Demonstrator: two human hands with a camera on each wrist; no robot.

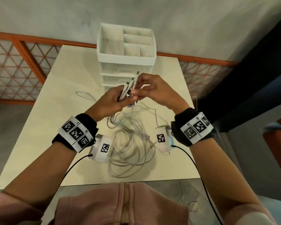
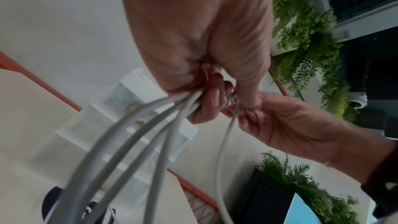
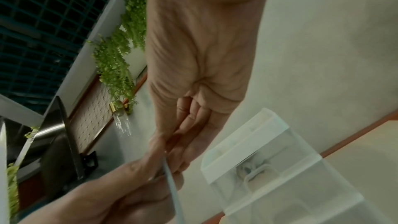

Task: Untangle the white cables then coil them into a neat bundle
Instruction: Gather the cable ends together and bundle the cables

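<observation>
Several white cables (image 1: 130, 143) lie in a loose tangle of loops on the table between my forearms. My left hand (image 1: 113, 99) grips a bunch of their plug ends (image 1: 128, 86), held up above the table; in the left wrist view the cables (image 2: 137, 134) run down out of that fist (image 2: 206, 81). My right hand (image 1: 146, 90) meets it from the right and pinches one white plug end (image 1: 135, 80) at its tip. In the right wrist view my right hand (image 3: 172, 149) holds one thin cable (image 3: 172, 181) beside the left hand (image 3: 120, 192).
A white drawer organiser (image 1: 126, 46) with open top compartments stands at the table's far edge, just behind my hands. The cream table (image 1: 55, 111) ends near my body. An orange lattice railing (image 1: 15, 65) runs behind. A dark cabinet (image 1: 243, 82) stands to the right.
</observation>
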